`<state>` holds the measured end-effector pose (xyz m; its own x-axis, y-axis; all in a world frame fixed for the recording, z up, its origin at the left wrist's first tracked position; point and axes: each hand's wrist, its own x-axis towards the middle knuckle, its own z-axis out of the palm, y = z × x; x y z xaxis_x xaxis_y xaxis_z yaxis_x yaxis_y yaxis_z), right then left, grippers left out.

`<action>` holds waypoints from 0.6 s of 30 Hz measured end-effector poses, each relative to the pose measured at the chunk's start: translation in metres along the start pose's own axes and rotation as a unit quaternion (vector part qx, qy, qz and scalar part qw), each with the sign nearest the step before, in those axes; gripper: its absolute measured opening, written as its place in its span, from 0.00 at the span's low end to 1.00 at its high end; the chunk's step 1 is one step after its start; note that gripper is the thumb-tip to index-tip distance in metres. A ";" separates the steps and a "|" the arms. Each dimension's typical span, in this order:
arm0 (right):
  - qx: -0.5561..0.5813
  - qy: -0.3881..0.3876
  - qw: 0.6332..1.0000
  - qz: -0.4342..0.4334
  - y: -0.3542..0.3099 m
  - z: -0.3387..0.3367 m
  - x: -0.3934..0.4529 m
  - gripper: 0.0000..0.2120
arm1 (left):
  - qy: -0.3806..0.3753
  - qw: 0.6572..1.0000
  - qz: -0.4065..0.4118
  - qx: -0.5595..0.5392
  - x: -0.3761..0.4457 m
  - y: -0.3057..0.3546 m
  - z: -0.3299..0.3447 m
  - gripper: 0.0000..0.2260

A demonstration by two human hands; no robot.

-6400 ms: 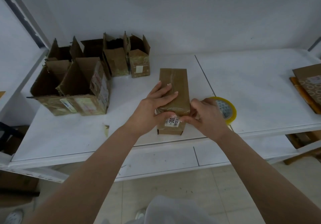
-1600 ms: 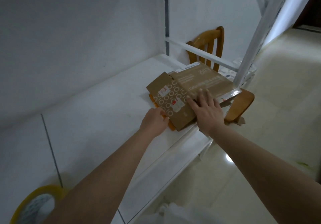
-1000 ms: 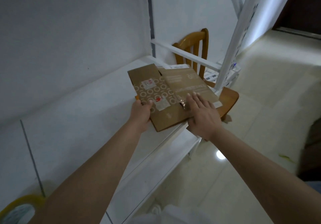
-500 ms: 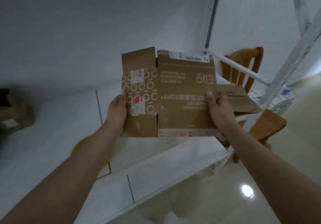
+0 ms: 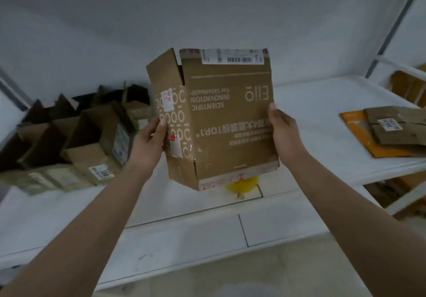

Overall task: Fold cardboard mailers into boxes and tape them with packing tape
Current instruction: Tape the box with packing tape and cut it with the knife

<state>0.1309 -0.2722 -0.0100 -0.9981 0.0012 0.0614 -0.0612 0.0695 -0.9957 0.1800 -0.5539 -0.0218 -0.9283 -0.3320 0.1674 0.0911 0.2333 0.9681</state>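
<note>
Two bare forearms rise from the bottom corners of the view and converge over the white worktop (image 5: pixel 175 232), both angled up and inward with the wrists lifted. The left hand (image 5: pixel 149 142) grips the left side panel of a brown cardboard mailer (image 5: pixel 230 121), its thumb laid flat across the ring-patterned face and the remaining fingers hidden behind the board. The right hand (image 5: pixel 280 127) clasps the mailer's right edge, thumb pointing up along the front face and the other fingers wrapped out of sight behind it. The mailer is held in the air above the worktop, partly opened: its broad printed face is toward the camera with the lettering upside down, the narrower left panel bends back at an angle, and a white barcode label (image 5: pixel 232 57) runs along the top edge. Just below the mailer's bottom edge a yellow roll of packing tape (image 5: pixel 242 185) lies on the worktop, mostly hidden by the board. Farther back on the left stands a cluster of folded boxes (image 5: pixel 76 135) with their flaps up, blurred. At the far right lies a stack of flat mailers (image 5: pixel 396 128) on an orange sheet (image 5: pixel 359 133), well apart from the hands. A plain white wall (image 5: pixel 207 15) closes the back.
</note>
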 end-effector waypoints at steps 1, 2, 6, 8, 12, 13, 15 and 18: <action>0.010 -0.008 1.000 0.001 -0.001 0.025 -0.005 0.23 | -0.007 1.000 0.000 -0.002 -0.001 -0.003 -0.022 0.10; 0.019 -0.014 1.000 0.001 -0.001 0.048 -0.011 0.24 | -0.015 1.000 -0.003 -0.005 -0.001 -0.005 -0.042 0.11; 0.092 -0.006 0.994 0.051 -0.001 0.107 -0.030 0.29 | -0.018 0.998 -0.045 -0.050 0.001 -0.009 -0.095 0.13; 0.099 0.007 0.994 0.042 -0.003 0.122 -0.037 0.28 | -0.025 0.996 -0.056 -0.061 0.006 -0.004 -0.110 0.14; 0.120 0.021 0.992 0.038 0.000 0.136 -0.046 0.23 | -0.068 0.990 -0.065 -0.104 0.007 -0.004 -0.122 0.17; 0.129 0.023 0.990 0.044 0.004 0.136 -0.048 0.22 | -0.072 0.987 -0.084 -0.117 0.006 -0.010 -0.122 0.17; 0.149 0.033 0.987 0.056 0.015 0.133 -0.052 0.22 | -0.082 0.981 -0.125 -0.123 -0.001 -0.019 -0.120 0.19; 0.211 0.051 0.971 0.103 0.025 0.130 -0.061 0.27 | -0.083 0.973 -0.162 -0.144 -0.010 -0.026 -0.118 0.25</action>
<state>0.1890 -0.4007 -0.0476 -0.9848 0.0728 -0.1575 0.1217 -0.3571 -0.9261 0.2289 -0.6647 -0.0271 -0.9684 -0.1868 -0.1653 -0.1419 -0.1328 0.9809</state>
